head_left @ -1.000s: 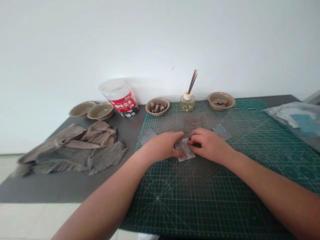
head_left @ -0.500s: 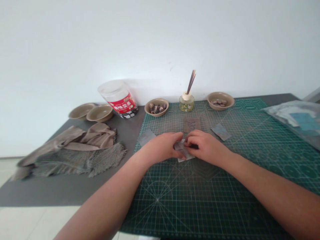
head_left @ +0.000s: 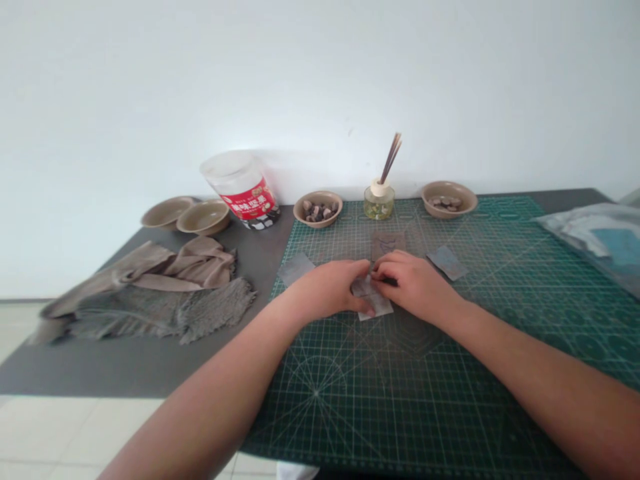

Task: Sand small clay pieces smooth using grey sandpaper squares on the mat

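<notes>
Sandpaper (head_left: 376, 305) lay on the green cutting mat (head_left: 400, 407), its left side steadied by the spread left hand (head_left: 331, 287), while the right hand (head_left: 417, 283), pinched together on something too hidden to tell, had shifted farward, moving the work there.

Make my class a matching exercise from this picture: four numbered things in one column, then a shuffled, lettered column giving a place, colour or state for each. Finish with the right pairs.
Things
1. Plastic tub
2. Diffuser bottle
3. Cutting mat
4. Left hand

Descriptions
A. green, with pale grid lines
B. thumb and fingers apart, at a pale sheet
C. wrapped with a red label
D. dark sticks standing in its neck

Right pairs: 1-C, 2-D, 3-A, 4-B
</notes>
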`<state>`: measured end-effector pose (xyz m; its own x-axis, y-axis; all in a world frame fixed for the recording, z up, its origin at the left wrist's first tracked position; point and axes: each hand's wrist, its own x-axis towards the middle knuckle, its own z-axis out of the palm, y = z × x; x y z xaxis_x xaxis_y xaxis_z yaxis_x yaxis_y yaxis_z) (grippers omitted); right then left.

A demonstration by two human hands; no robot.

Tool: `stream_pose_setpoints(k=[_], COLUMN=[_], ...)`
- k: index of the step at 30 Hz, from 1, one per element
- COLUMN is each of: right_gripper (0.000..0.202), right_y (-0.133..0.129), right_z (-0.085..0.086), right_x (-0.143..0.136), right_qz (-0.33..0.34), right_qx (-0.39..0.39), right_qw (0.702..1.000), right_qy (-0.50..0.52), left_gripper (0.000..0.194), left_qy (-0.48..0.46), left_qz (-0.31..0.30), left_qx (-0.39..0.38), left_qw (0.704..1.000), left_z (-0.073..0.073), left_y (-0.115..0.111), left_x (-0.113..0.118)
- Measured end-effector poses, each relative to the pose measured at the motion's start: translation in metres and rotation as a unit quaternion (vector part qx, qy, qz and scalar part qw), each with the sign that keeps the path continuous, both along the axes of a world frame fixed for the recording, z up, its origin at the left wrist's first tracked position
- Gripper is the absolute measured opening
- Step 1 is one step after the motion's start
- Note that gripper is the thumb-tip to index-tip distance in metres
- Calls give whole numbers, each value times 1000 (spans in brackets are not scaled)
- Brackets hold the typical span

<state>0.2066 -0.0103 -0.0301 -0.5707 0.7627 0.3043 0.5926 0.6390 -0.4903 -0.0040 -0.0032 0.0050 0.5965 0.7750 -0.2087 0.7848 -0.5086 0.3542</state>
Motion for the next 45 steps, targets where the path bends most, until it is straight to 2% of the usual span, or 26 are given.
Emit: stream_pose_setpoints(k=[3,7,10,14,17,20,23,26,27,29,31,33,35,39,43,45], right_gripper=[6,7,7,4,14,22,26,30,36,53,66,67,63,43,17,16], right_y=[-1,-5,-5,-2,-4,-10,-14,-13,-12,-9,-8,-9,-10,-15,-17,-17], right_z=[-1,-2,-2,-1,2,4,3,1,0,-1,-2,-2,-1,4,11,12], right_x=[0,0,2,4,-1,-7,-11,-11,-10,-9,-9,-9,-10,-11,-7,-5], right_qz=[28,3,50,3,-19,-53,-56,-59,-58,-38,-6,16,17,4,-8,-30], right_qx=[-14,-9,-12,41,66,75,72,36,24,7,-5,-21,-40,-103,-201,-219], right_qw=[999,1000,999,999,993,981,974,974,977,990,999,999,997,995,970,956], right_qy=[7,12,8,23,97,173,208,216,202,133,34,-38,-65,-19,137,192], left_gripper=[47,46,46,42,28,19,21,21,21,19,14,14,14,13,10,10], left_qy=[4,-2,-11,-35,-99,-203,-303,-337,-340,-344,-361,-379,-395,-417,-465,-470], left_qz=[3,-3,-7,-21,-13,18,41,71,88,146,201,228,245,276,300,299], left_qx=[0,-2,-2,15,20,-4,-62,-92,-77,8,82,113,130,165,204,205], left_qw=[1000,1000,1000,999,995,979,950,934,933,927,907,890,876,850,808,805], left_z=[0,-1,-2,2,9,14,10,-1,-4,-10,-13,-13,-12,-7,-6,-8], left_y=[0,1,1,2,2,2,4,10,12,19,24,27,28,29,31,32], left_x=[1,0,-1,-3,-5,-5,-3,-3,-4,-6,-8,-10,-12,-15,-18,-19])
